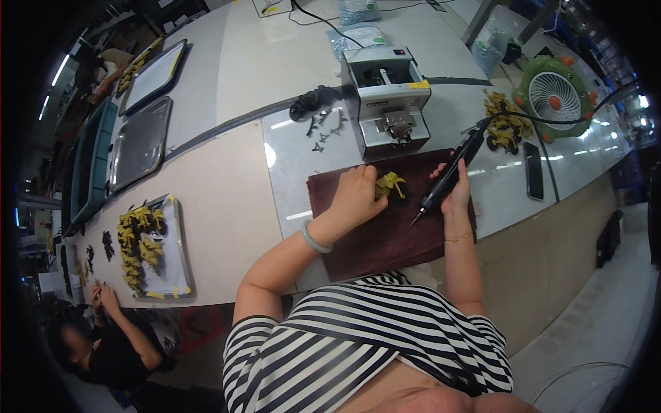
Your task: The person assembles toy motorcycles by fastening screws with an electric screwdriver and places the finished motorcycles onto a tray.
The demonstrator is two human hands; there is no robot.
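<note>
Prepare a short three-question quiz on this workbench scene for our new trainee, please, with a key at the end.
1. What is the person's right hand holding?
2. True or false: the green fan stands to the right of the boxy silver-and-black machine.
3. What colour is the cloth beneath the yellow-and-black piece held in the left hand?
a) white
b) dark red
c) bright blue

Key:
1. A black corded handheld driver, its tip pointing down toward the cloth.
2. True.
3. b
</note>
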